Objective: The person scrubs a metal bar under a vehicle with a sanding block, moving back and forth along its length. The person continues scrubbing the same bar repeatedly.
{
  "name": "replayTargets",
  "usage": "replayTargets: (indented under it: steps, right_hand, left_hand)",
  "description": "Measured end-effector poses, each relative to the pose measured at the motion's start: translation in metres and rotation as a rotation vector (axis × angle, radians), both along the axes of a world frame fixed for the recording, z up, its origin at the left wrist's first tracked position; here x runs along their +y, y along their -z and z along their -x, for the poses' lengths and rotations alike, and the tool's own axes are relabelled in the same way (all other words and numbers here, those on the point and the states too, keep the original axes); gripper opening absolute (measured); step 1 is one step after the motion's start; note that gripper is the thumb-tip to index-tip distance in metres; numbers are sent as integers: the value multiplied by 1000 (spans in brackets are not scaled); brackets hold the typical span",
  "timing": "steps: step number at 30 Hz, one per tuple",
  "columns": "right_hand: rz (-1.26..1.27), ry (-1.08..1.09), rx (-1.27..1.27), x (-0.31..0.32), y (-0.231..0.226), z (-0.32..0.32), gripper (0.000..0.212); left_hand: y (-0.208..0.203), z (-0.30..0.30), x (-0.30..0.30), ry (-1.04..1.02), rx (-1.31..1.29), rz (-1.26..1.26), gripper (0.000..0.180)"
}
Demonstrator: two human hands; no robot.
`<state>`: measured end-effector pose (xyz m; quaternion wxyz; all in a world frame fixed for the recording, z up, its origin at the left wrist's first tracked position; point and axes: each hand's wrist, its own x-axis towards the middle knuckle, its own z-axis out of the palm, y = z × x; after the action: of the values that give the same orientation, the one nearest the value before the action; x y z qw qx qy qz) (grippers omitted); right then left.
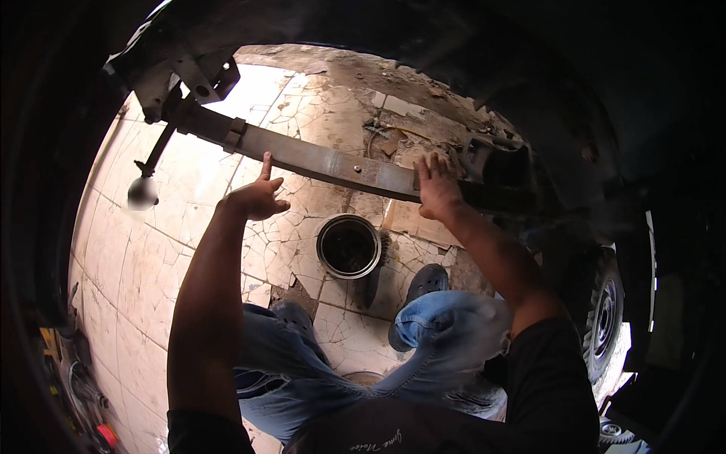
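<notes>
Head view shows me the leaf spring (318, 160) running from ten o'clock to three o'clock. My left hand (255, 198) is loosely curled, index fingertip touching its lower edge; my right hand (436, 188) lies flat and unclenched on it. Below, at six o'clock, stands a round metal can (349, 247).

left hand (255, 198) pointing at leaf spring (318, 160); right hand (437, 188) flat on it
</notes>
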<state>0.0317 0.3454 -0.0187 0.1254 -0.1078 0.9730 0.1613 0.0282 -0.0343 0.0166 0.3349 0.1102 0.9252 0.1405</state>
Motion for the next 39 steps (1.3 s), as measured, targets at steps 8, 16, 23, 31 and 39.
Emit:
replayTargets:
  steps: [8, 16, 23, 31, 39]
  right_hand:
    - [79, -276, -21, -34, -4, -16, 106]
    - [143, -288, -14, -51, -9, -29, 103]
    - [93, -84, 38, -2, 9, -4, 98]
    - [397, -417, 0, -40, 14, -33, 91]
    - [154, -117, 44, -20, 13, -15, 89]
  left_hand:
    - [-9, -1, 10, -31, -52, -12, 78]
    - [-11, -2, 5, -45, -70, -21, 79]
    - [-2, 3, 7, 11, -11, -18, 78]
    - [-6, 0, 13, -72, -62, -46, 79]
    - [0, 3, 7, -18, -53, -8, 80]
